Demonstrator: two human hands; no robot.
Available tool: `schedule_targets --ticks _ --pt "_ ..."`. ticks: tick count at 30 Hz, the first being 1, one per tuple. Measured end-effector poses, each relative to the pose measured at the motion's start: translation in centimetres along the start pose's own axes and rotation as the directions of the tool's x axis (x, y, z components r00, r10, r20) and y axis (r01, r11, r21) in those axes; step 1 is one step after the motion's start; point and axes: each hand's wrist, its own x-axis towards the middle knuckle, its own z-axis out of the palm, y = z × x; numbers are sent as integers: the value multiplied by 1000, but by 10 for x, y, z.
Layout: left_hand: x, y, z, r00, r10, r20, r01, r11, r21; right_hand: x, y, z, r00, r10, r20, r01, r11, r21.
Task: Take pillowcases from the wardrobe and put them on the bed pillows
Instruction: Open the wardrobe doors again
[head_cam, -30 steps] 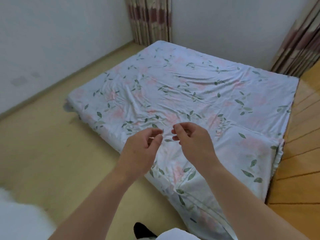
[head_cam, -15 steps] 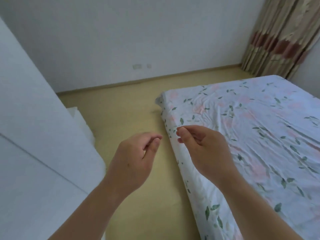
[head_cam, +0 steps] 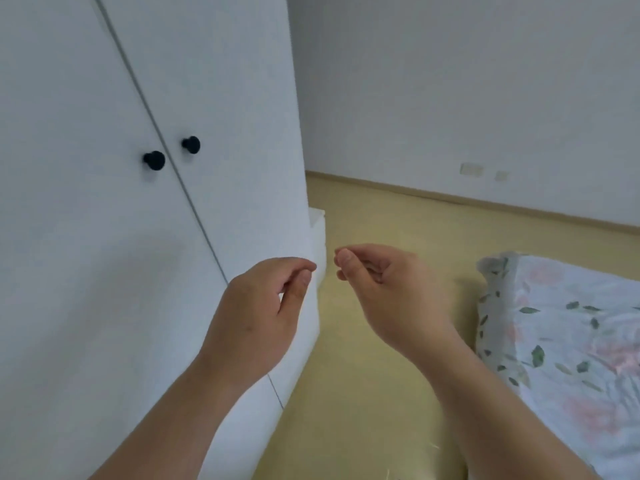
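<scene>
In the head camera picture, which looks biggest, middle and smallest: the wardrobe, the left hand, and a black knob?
1. wardrobe, fills the left side
2. left hand, though it is nearest the camera, so it looks large
3. black knob; the other knob looks alike

Plain white walls (head_cam: 467,81), evenly lit, no strong shadows. Pale yellow floor (head_cam: 374,358) met the far wall at a matching skirting board (head_cam: 450,199). Two small pale wall plates (head_cam: 471,169) sat low on that wall, just above the skirting. A low white ledge (head_cam: 318,226) stood at left on the floor.
</scene>
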Motion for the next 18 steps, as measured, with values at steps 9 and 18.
schedule_targets --ticks 9,18 --pt "87 -22 -48 887 -121 -447 353 800 485 113 -54 22 870 -319 375 361 932 -43" --pt "128 -50 -73 832 -264 -489 523 670 528 147 -91 52 801 -426 421 460 888 24"
